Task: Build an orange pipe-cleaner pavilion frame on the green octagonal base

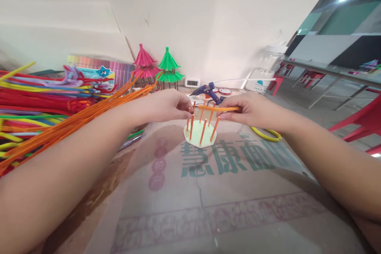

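Observation:
A pale green many-sided base [200, 141] lies on the printed sheet, with several upright orange posts [203, 131] standing around its edge. My right hand [248, 108] is closed on an orange pipe cleaner [220, 108], which stretches leftward across the tops of the posts. At the left side of the posts, my left hand [175, 105] is closed, fingertips together beside the rear left posts. What those fingertips pinch is hidden from me.
Orange pipe cleaners [74, 121] and other coloured bundles fill the left. Behind stand pink [145, 63] and green [168, 65] tiered roof models, a small clock [192, 83] and a blue glue gun [210, 92]. A yellow loop [269, 138] lies right; a clear jar [270, 59] stands behind.

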`<state>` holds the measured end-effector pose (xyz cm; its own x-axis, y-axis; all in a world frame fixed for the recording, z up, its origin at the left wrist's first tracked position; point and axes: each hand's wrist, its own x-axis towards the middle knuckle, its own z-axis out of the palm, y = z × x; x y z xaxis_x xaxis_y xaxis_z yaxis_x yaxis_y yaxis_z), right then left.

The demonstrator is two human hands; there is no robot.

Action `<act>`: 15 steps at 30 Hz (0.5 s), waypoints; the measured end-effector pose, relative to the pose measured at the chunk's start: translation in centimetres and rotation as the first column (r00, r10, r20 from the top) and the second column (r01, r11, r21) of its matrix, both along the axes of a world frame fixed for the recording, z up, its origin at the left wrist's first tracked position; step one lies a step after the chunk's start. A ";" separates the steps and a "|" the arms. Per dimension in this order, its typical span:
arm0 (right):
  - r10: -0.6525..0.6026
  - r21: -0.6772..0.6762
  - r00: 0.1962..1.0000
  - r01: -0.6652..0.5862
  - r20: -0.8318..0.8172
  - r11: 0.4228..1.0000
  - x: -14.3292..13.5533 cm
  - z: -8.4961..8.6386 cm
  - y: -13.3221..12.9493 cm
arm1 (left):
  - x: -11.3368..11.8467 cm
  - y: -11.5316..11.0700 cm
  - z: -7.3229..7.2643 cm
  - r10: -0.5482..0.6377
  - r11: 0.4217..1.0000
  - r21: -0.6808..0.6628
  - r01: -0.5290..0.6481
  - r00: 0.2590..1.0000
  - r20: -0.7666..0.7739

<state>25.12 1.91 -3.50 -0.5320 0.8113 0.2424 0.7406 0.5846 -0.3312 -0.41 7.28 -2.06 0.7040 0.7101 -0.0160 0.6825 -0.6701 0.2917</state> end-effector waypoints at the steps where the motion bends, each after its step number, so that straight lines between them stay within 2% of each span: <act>1: -0.004 -0.008 1.000 0.004 -0.004 1.000 0.1 0.0 0.1 | 0.1 -0.2 0.1 0.020 1.000 0.002 -0.020 1.000 -0.010; 5: -0.037 -0.030 0.995 0.034 -0.095 0.999 0.9 0.2 0.3 | 0.8 -1.2 0.6 0.091 0.995 -0.040 -0.092 0.996 -0.024; 9: -0.066 0.032 0.977 0.074 -0.204 0.997 1.8 0.9 0.2 | 1.3 -2.1 0.9 0.129 0.989 -0.063 -0.130 0.991 -0.033; 15: -0.120 0.141 0.974 0.149 -0.194 0.979 2.5 1.6 0.0 | 0.7 -1.1 0.4 0.053 0.998 -0.034 -0.053 0.999 -0.005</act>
<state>27.62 1.91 -1.92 -0.3552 0.8177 0.4530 0.7505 0.5384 -0.3832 0.28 6.19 -1.70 0.6652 0.7454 -0.0436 0.7182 -0.6228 0.3103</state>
